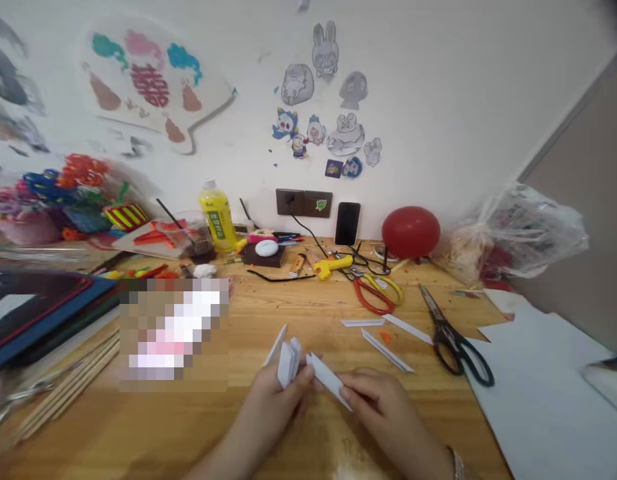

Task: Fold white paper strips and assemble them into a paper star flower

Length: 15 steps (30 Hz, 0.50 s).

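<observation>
In the head view my left hand (281, 393) is closed around a bundle of folded white paper pieces (288, 363), which stick up between its thumb and fingers. My right hand (381, 400) pinches the lower end of a folded white paper strip (331, 381). The strip's upper end meets the left fingertips, and I cannot tell whether it joins the bundle. Beyond the right hand lie several loose folded strips, among them one slanted strip (387, 350) and one flat strip (362, 323). Black-handled scissors (451, 333) rest to their right.
White paper sheets (548, 380) cover the table's right side. Red-and-yellow-handled scissors (378, 295), a red balloon (411, 231), a phone (347, 224) and a yellow bottle (218, 217) are along the back. Wooden sticks (71, 387) lie left, near a blurred-out patch.
</observation>
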{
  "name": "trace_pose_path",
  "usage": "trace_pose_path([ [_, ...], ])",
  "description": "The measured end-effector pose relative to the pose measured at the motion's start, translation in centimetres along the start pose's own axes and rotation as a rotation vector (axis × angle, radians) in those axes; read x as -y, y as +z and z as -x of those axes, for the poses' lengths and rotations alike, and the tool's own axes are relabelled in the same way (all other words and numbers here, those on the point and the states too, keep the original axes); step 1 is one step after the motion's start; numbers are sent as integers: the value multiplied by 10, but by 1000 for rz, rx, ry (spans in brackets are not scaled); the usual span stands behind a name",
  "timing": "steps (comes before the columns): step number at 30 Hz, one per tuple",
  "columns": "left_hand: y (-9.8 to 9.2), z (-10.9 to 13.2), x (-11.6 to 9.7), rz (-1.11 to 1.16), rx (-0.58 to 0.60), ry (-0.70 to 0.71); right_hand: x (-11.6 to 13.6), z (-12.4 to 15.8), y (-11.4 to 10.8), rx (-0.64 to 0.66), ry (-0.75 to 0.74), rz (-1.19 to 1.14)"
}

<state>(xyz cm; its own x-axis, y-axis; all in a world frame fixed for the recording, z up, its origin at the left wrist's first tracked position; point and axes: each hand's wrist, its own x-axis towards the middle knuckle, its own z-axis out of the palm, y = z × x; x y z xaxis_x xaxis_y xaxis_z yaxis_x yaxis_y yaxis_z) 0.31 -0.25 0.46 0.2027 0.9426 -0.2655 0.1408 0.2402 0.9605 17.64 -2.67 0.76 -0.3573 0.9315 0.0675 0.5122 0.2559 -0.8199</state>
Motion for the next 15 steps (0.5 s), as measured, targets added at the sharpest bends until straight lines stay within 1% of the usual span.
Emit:
trace_pose_path([
  [2, 0, 0, -2, 26, 47, -5, 2, 0, 0, 2, -21, 28],
  [4, 0, 0, -3, 34, 53, -7, 3, 1, 0, 9, -38, 49],
  [7, 0, -1, 0, 29, 13, -10, 5, 2, 2, 27, -49, 92],
  [11, -1, -5, 8, 42, -69, -34, 5, 2, 6, 33, -11, 142],
  [13, -2, -7, 9, 71, -84, -37, 4, 1, 6, 21, -14, 46],
  [15, -2, -8, 9, 115, -82, -44, 0, 0, 7, -16, 31, -144],
])
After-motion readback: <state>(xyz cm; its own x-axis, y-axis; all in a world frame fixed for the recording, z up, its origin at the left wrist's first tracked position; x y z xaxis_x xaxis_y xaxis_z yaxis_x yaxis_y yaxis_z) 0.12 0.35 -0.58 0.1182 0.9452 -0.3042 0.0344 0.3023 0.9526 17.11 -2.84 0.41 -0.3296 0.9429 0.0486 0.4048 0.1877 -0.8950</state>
